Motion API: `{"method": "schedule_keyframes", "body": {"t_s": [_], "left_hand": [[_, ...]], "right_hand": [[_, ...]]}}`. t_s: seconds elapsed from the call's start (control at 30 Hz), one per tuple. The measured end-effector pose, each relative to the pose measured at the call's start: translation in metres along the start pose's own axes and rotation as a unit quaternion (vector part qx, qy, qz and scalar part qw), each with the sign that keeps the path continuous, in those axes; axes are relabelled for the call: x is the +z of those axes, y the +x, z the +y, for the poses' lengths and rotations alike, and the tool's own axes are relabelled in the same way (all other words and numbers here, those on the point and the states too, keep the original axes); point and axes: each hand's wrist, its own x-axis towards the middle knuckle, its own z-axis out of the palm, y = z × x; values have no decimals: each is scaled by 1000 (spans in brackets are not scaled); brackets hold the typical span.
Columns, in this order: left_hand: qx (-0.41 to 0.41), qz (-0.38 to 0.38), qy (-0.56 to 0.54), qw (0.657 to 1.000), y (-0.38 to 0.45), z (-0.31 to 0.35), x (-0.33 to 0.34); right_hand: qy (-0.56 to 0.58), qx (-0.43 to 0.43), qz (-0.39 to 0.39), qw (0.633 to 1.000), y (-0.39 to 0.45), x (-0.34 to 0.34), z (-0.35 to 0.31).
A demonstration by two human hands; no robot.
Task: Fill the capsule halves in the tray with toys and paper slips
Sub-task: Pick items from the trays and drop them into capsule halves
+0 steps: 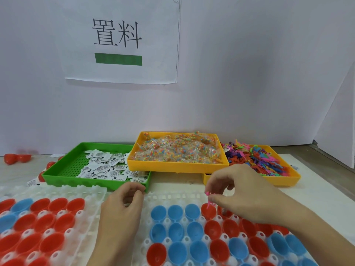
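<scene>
Nearest: two translucent white capsule trays side by side on a pale bench (317,191). Right tray (172,196) under both forearms, loaded with open capsule halves, red (219,249) and blue (176,230), hollow side up; count not possible, rows cut off by the frame edge. Left tray (57,191) likewise loaded, mostly red halves with a few blue.

Right hand (244,196) above the far rows of the right tray, fingers (211,198) clamped on a small pink toy (208,200), its lower end hanging just over a red half (208,211) in the far row. Left hand (124,206) at the gap between the two trays, fingers curled inward; whether anything is held cannot be told.

Middle distance: three supply bins in a row. Green bin (57,177), left, holding a loose heap of folded printed paper slips (107,167); a few slips lying outside it on the bench. Yellow bin (172,167), centre, raised above its neighbours, holding clear sachets of multicoloured beads (176,150). Second yellow bin (288,179), right, partly under the centre one, holding a pile of small plastic toys in mixed colours (255,158).

Far left on the bench: several stray red capsule pieces (13,158).

Farthest: white wall panels, with one paper sign (123,41) bearing two large black characters above a green bar.
</scene>
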Motion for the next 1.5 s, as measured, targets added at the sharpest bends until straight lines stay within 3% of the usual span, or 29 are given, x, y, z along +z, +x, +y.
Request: {"method": "schedule_keyframes", "body": {"t_s": [0.7, 0.93, 1.07, 1.23, 1.5], "left_hand": [[-2, 3, 0, 1000, -1, 3, 1], [1, 3, 2, 1000, 1, 3, 1], [-3, 2, 10, 1000, -1, 6, 0], [-4, -2, 21, 1000, -1, 10, -1], [-7, -4, 16, 1000, 1, 11, 0]], "right_hand": [[-56, 0, -7, 998, 3, 10, 9], [-43, -21, 41, 998, 3, -4, 6], [-15, 1, 88, 996, 7, -31, 11], [-67, 67, 90, 991, 41, -53, 18], [-150, 141, -32, 978, 95, -24, 16]]}}
